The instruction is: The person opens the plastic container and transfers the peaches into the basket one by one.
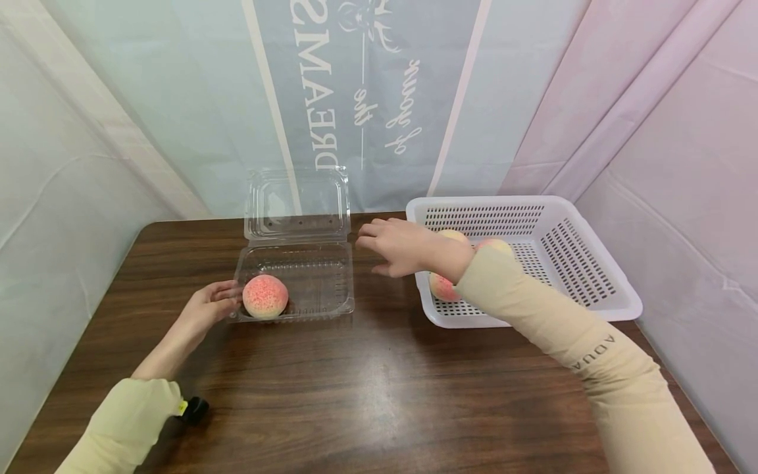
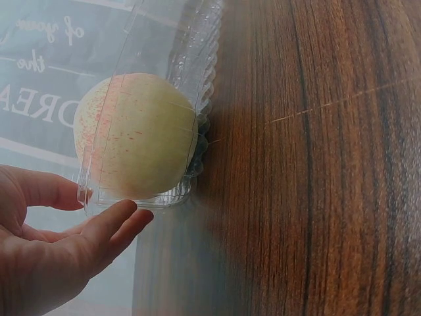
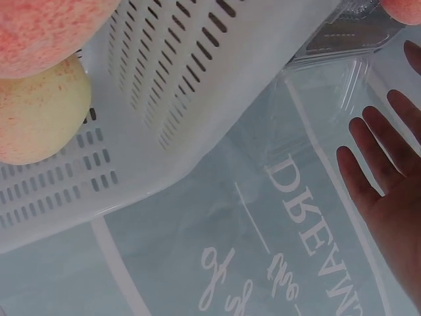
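My left hand (image 1: pixel 208 304) pinches the left rim of a clear plastic clamshell box (image 1: pixel 320 289), thumb on one side and fingers on the other in the left wrist view. Inside the box, at its left end, sits a pink and pale yellow peach (image 1: pixel 265 296). The box's lid (image 1: pixel 299 204) stands raised at the back. My right hand (image 1: pixel 398 246) hangs between the box and a white basket (image 1: pixel 610 289), its fingers spread and holding nothing. Several peaches lie in the left part of the basket, one peach (image 1: pixel 444 288) near its front wall; my right forearm partly covers them.
The box and basket stand on a dark wood-grain table (image 1: pixel 355 395), close to its back edge. Behind it hangs a pale curtain (image 1: pixel 379 131) with printed lettering. A small black object (image 1: pixel 194 411) sits at my left cuff.
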A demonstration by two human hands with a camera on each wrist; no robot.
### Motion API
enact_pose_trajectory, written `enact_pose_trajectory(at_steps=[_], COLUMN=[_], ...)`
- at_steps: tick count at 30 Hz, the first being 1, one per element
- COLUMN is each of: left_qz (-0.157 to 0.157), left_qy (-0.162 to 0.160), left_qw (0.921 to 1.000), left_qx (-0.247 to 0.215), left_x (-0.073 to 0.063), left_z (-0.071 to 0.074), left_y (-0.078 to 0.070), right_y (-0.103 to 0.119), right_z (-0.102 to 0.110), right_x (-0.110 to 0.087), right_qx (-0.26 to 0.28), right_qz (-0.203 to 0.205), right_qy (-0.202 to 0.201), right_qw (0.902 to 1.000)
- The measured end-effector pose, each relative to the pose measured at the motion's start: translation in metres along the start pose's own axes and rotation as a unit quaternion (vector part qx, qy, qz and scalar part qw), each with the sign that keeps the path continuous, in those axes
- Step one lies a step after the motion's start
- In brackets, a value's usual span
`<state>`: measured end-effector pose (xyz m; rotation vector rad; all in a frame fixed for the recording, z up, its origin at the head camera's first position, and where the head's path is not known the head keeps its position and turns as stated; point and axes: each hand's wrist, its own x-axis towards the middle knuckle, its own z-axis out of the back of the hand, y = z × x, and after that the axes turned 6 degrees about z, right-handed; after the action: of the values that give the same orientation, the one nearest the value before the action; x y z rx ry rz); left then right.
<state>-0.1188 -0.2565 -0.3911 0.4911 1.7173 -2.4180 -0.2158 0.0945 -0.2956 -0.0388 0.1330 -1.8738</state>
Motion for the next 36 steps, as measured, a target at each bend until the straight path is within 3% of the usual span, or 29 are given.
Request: enact_pose_trajectory(at_steps=[16,36], left_qz=[0.002,0.008], left_qy=[0.001,-0.001], left_qw=[1.0000,1.0000], left_qx=[0.004,-0.002], left_x=[0.000,0.000], left_z=[0.000,-0.001], left_y=[0.000,0.000], right_y=[0.011,0.022], right_z=[0.001,0.006], right_x=[0.018,0.039], right_qx=[-0.005,-0.004], right_qz=[0.006,0.025], right_qy=[0.012,-0.001], right_qw=[0.9999,0.9997])
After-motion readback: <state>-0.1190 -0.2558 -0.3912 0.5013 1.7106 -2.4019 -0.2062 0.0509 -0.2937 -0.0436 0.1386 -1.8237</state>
